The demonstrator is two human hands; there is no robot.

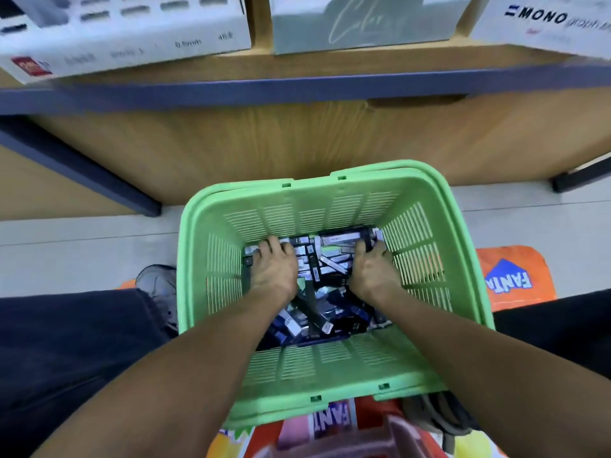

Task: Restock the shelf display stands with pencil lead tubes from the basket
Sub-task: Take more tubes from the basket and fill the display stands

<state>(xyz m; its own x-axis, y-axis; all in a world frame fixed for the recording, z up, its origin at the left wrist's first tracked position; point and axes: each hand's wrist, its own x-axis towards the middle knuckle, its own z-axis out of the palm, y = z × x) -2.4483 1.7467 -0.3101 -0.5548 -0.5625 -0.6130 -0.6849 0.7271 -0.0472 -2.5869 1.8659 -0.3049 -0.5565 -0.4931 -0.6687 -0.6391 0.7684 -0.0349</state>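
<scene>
**Both hands down among the lead tubes in the green basket**

A green slatted basket [330, 209] sits on the floor in front of a low wooden shelf [297, 137], between the person's knees. Its bottom is covered with a loose heap of pencil lead tubes [322, 259], mostly black, white and dark blue, lying at all angles.

Both bare forearms reach down into the basket. The left hand [272, 267] lies palm down on the left part of the heap, its fingers bent over the tubes at the far left corner; whether it is actually holding any of them cannot be told, since the fingertips are buried among the packs. The right hand [372, 267] is at the right side of the heap, and its fingers curl around a dark tube [367, 241] near the far wall of the basket, beside a longer black pack [340, 236] lying crosswise.

On the shelf above stand 3 display stands: a white one with rows of slots [132, 31] at the left, a grey-green one with script lettering [360, 24] in the middle, and a white one printed "MONO graph" [542, 21] at the right. No tubes can be made out in their slots; that area is blurred.

An orange printed mat [509, 272] lies under the basket, and a grey shoe [158, 285] shows at the left, just beside the basket's wall.
</scene>
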